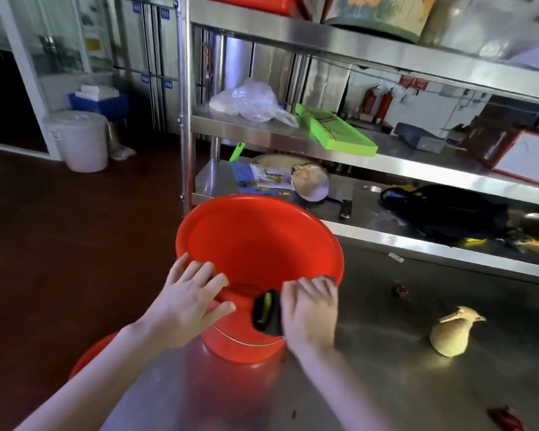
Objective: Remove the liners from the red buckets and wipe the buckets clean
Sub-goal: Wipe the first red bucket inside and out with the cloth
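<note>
Red bucket [259,244] standing upright on the steel tabletop [386,353] at its near-left corner, mouth wide, no liner visible inside, so likely at the wiping step. Left hand [190,303] laid on the near rim, fingers spread and flat, bracing rather than closing on anything. Right hand [308,309] at the rim just beside it, grip closed on a dark cloth [266,311] with a green patch, pressed over the rim's edge and hanging partly inside. Wire bail handle [249,339] lying down against the outer wall below both hands. Second red bucket [91,353] showing only as a curved edge beyond the tabletop's left side, well lower; whether lined, cannot tell. Thin moulded plastic by the look of it: light when empty, fairly stiff at the rolled rim but likely springy in the wall, smooth and probably slippery once damp. Best held at the rim, thumb outside and fingers over the lip, or steadied with a flat palm as now, since a light bucket on polished steel will tend to slide or spin under a wiping stroke. Bail handle good for carrying, poor for steadying. Small tan tied sack [450,335] well apart to the right, clear of the work; metal shelf rack [355,231] behind the bucket.
</note>
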`<state>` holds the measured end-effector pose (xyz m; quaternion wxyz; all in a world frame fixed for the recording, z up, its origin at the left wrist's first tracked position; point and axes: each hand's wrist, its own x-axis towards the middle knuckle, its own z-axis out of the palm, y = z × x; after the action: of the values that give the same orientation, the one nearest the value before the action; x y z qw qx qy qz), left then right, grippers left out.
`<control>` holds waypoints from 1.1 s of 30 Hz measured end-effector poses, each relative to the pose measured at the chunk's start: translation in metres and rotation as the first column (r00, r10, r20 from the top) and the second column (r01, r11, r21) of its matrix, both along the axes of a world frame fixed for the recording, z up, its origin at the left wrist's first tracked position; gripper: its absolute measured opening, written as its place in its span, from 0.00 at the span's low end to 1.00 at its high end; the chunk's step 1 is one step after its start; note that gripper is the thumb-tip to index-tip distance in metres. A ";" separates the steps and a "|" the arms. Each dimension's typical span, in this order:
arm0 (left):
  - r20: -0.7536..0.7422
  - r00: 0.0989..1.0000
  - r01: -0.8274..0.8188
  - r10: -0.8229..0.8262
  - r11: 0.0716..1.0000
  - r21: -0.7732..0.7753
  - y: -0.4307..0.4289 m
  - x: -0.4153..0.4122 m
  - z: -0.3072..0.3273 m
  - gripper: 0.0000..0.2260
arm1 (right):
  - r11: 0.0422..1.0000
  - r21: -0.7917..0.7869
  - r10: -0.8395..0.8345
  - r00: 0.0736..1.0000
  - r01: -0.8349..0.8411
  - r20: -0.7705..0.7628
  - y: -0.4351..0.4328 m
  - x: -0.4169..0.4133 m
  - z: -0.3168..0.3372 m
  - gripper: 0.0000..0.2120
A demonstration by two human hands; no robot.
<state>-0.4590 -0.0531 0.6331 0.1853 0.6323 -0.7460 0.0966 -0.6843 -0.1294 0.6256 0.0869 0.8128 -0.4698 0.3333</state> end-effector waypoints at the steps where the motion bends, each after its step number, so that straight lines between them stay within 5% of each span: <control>1: 0.026 1.000 -0.013 0.013 1.000 -0.001 0.002 -0.009 0.002 0.20 | 1.000 -0.016 -0.022 1.000 0.023 0.021 0.013 0.016 -0.002 0.19; 5: -0.038 0.999 0.000 0.004 0.993 0.118 0.006 -0.025 0.012 0.26 | 0.986 -0.032 0.159 0.986 -0.161 -0.038 0.009 0.013 0.008 0.17; 8: -0.085 0.990 0.120 -0.110 0.986 0.118 0.009 0.000 0.019 0.29 | 0.925 0.179 0.363 0.918 -0.334 -0.162 -0.037 -0.039 0.024 0.18; 12: 0.020 0.990 0.136 -0.139 0.985 0.109 0.024 0.037 0.009 0.26 | 0.896 0.382 0.338 0.907 -0.228 -0.250 -0.089 -0.088 0.036 0.15; 23: 0.136 0.987 0.095 -0.086 0.994 -0.060 0.031 -0.014 -0.004 0.17 | 0.996 0.092 0.017 0.984 -0.001 -0.179 0.058 0.011 0.016 0.25; 27: 0.035 0.997 0.067 -0.067 0.998 0.001 0.034 -0.020 -0.003 0.20 | 0.978 0.027 0.207 0.965 -0.205 -0.164 0.050 -0.006 0.022 0.20; 30: -0.186 0.976 0.128 -0.110 0.988 0.087 0.034 -0.016 0.003 0.24 | 0.933 0.160 0.354 0.904 -0.322 -0.242 0.010 -0.044 0.035 0.18; 33: -0.172 0.969 0.195 -0.178 0.977 0.088 0.039 -0.005 0.007 0.22 | 0.919 0.295 0.350 0.887 -0.263 -0.301 -0.031 -0.069 0.044 0.15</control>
<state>-0.4645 -0.0137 0.6402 0.2207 0.5740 -0.7884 -0.0123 -0.7533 -0.1600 0.6699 0.0129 0.9275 -0.3493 0.1328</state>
